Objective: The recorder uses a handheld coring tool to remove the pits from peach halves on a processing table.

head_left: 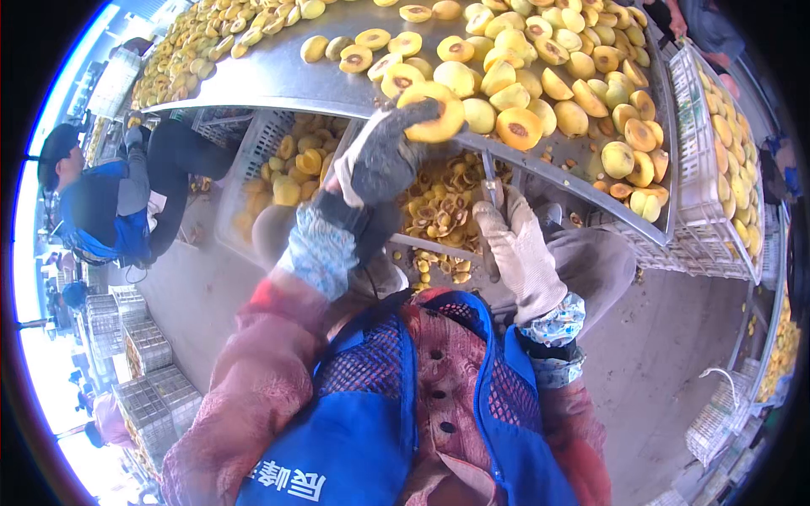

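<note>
Peach half (434,111): yellow, gripped at the near edge of the metal surface (278,76).
Left hand (384,152): gloved, fingers curled round that half.
Right hand (515,244): gloved, clenched on a knife (489,179), lower, just below the edge.
Count: dozens of halves, too many to tally.

Halved yellow peaches (540,76) are crowding the steel desk (278,76), leaving bare metal only along its near left stretch. The gloved left hand (384,156) is reaching over the desk's edge, its grip closing around a peach half (439,114). Below the edge, the right hand (519,244) with a thin blade (489,173) is working in the narrow gap above a crate of pits (439,211). White crates (717,169) are walling off the right side.
</note>
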